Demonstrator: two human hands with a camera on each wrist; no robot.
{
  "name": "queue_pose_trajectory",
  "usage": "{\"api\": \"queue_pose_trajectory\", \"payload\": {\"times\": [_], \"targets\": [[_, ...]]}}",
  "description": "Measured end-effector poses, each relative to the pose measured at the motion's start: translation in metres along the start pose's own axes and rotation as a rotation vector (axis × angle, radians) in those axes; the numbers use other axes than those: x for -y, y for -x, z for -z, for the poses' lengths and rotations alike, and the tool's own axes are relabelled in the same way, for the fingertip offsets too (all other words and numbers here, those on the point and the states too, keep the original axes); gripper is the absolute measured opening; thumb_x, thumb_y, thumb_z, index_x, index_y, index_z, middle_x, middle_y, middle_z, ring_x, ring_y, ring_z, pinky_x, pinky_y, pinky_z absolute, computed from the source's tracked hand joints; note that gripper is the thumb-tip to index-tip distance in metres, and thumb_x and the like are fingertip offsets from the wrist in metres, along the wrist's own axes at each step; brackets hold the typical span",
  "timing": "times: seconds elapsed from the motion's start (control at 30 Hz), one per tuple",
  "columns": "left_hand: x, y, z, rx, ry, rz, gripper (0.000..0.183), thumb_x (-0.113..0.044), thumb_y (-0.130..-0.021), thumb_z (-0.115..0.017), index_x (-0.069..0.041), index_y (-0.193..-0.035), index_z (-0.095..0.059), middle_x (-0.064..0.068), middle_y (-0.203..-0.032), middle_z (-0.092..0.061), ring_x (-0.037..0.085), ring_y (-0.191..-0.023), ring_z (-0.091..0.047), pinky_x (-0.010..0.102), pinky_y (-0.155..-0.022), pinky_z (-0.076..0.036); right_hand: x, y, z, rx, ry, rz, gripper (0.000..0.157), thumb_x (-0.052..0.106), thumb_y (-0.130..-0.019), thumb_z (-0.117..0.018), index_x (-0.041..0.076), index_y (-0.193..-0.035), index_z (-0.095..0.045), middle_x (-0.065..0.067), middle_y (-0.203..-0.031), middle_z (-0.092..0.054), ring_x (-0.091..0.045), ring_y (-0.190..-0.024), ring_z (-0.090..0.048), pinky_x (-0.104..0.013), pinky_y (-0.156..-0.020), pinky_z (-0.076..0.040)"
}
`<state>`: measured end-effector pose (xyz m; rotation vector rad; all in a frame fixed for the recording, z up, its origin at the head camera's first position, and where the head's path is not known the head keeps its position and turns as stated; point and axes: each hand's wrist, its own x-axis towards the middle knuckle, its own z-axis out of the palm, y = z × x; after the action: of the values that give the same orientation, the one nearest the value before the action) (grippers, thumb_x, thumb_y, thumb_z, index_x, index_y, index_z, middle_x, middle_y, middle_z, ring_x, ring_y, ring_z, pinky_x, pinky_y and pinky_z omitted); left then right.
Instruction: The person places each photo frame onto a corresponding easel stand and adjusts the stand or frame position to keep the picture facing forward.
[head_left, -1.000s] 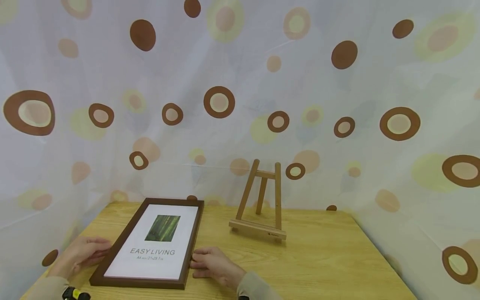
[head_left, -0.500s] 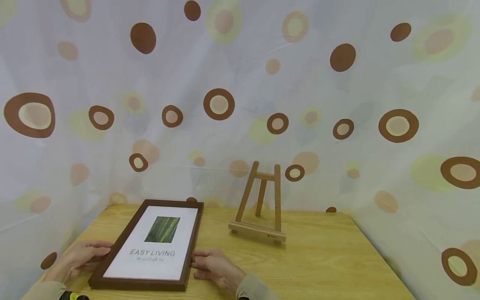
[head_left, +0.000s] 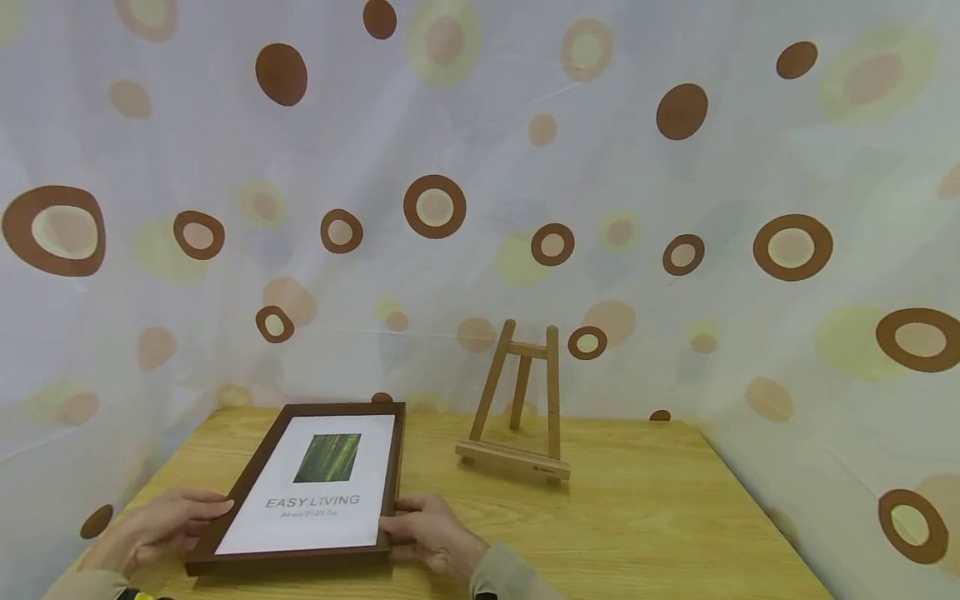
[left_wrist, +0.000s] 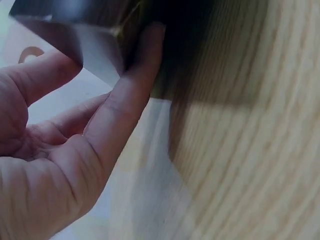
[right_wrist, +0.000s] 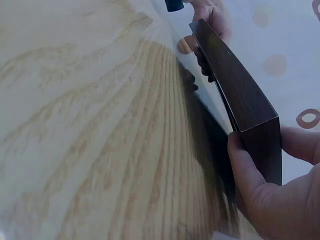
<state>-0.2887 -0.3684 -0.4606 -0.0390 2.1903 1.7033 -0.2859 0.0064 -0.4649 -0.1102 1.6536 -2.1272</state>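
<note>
A dark brown picture frame [head_left: 197, 560] with a white insert reading "EASY LIVING" and a small green picture [head_left: 327, 458] is held at both long sides. My left hand [head_left: 161, 525] grips its left side, thumb on top and fingers beneath, as the left wrist view shows at the frame's corner [left_wrist: 75, 15]. On the opposite side my right hand [head_left: 435, 533] pinches the edge between thumb and fingers. In the right wrist view the near edge of the frame [right_wrist: 235, 80] stands off the table, over its own dark shadow. A small wooden easel [head_left: 513, 461] stands upright to the right.
The light wooden table [head_left: 637, 517] stretches right past the easel. A white curtain [head_left: 480, 275] with brown and pastel circles encloses the back and both sides, close behind the easel.
The frame's near edge has risen from the table, tilting it slightly. Both hands have moved their thumbs onto its top and fingers under its sides. The easel stays put.
</note>
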Motion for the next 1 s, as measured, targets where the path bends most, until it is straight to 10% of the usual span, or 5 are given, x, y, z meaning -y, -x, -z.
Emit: {"api": "queue_pose_trajectory", "payload": {"times": [0.17,0.47,1.0], "targets": [[-0.001,0.0,-0.001,0.097,0.077,-0.026,0.077,-0.021,-0.091,-0.055,0.027,-0.129,-0.009,0.01,-0.112,-0.057,0.018,-0.082,-0.062,0.025,-0.062,-0.051,0.0,-0.002,0.002,0.023,0.018,-0.021,0.045,-0.008,-0.079,-0.063,-0.019,-0.118,-0.044,-0.018,-0.095,-0.06,-0.026,-0.085,-0.062,-0.044,-0.075,-0.052],[0.0,-0.002,-0.003,0.253,0.234,-0.085,0.074,-0.01,-0.094,-0.048,0.027,-0.126,0.008,0.012,-0.11,-0.058,0.031,-0.101,-0.057,0.047,-0.086,-0.045,0.0,0.003,0.01,0.027,0.054,-0.025,0.052,-0.011,-0.077,-0.063,-0.016,-0.124,-0.041,-0.016,-0.105,-0.06,-0.028,-0.09,-0.061,-0.043,-0.074,-0.052],[-0.011,-0.003,-0.013,0.365,0.326,-0.201,0.072,-0.011,-0.099,-0.037,0.014,-0.13,0.024,0.01,-0.118,-0.056,0.031,-0.109,-0.052,0.047,-0.093,-0.04,0.01,0.011,0.03,0.021,0.069,0.103,0.069,-0.011,-0.076,-0.064,-0.016,-0.133,-0.026,-0.032,-0.126,-0.042,-0.034,-0.099,-0.057,-0.042,-0.079,-0.05]]}}
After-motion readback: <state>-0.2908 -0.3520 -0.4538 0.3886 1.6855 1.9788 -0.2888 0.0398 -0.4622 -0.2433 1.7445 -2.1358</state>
